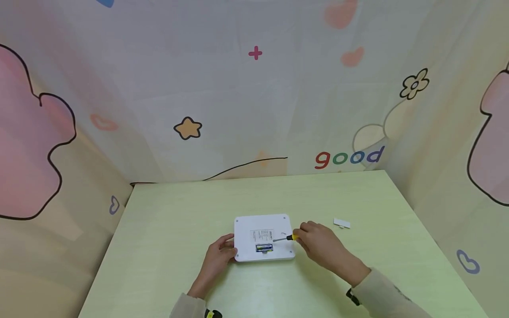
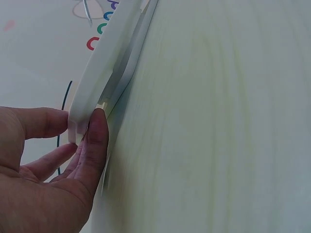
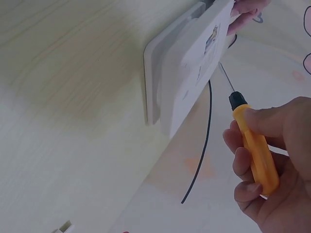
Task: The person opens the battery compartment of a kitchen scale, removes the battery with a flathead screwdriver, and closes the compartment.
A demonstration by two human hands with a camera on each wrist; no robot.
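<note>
Fingers of the right hand [image 1: 318, 243] curled round a yellow-handled screwdriver [image 3: 252, 145], its metal tip over the back of a white flat device [image 1: 264, 237] lying on the tabletop [image 1: 179, 229]. The left hand [image 1: 218, 256] pinched the device's left edge between thumb and fingers. A small white cover [image 1: 341, 223] lay apart to the right.

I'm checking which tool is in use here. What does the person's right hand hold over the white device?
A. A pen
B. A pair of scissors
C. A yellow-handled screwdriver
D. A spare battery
C: the right hand grips a yellow-handled screwdriver, its metal tip pointing at the back of the white device, whose edge the left hand holds.
</note>
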